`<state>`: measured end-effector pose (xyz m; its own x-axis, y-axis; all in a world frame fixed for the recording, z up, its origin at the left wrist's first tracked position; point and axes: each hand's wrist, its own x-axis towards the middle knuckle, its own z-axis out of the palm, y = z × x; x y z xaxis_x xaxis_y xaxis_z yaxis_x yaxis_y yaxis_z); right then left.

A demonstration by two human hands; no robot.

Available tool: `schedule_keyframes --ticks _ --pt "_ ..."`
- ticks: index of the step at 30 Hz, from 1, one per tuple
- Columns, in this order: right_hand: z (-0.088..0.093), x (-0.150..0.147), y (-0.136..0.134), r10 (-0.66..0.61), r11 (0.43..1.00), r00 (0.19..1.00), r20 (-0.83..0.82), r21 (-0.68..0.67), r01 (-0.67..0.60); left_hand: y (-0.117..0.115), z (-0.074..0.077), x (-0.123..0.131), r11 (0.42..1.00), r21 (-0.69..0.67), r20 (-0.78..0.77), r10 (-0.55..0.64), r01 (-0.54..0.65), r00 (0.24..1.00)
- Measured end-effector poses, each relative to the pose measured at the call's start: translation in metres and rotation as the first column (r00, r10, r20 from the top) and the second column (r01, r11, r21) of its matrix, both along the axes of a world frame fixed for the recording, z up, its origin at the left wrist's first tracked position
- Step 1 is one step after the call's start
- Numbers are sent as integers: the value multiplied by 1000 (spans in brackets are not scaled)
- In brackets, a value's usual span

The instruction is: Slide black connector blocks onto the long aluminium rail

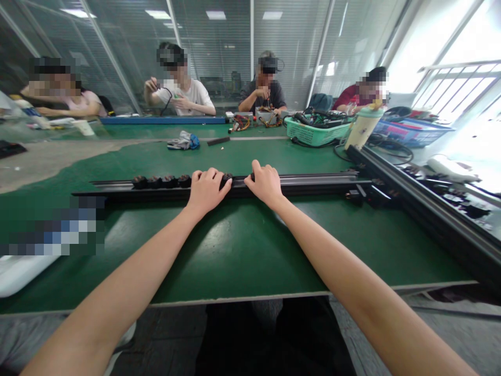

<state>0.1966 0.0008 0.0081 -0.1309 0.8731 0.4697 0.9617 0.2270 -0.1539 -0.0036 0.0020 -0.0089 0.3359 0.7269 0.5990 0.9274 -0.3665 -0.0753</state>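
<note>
Across the green laminate counter (235, 250), a long black aluminium extrusion rail (309, 184) lies flat and crosswise, its grooved metal matte. From the left, a row of dark, rounded knobs (161, 181) sits along it, bunched close together. The person's left hand (207, 190) arches over the row's right end, fingers (207, 175) curled and close together, tips pressing on the last knob. Just beside it, the right hand (264, 184) grips the bare rail, fingers (256, 168) together and bent over its far edge. Further right, small black fittings (356, 197) cap the rail's end, near a second black rail (415, 219) running away along the counter's edge.
</note>
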Motion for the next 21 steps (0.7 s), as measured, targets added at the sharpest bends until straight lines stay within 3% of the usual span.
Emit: schedule_keyframes --ticks 21 --pt "-1 0 3 48 998 998 49 27 -49 -2 1 1 1000 -23 3 3 -3 1000"
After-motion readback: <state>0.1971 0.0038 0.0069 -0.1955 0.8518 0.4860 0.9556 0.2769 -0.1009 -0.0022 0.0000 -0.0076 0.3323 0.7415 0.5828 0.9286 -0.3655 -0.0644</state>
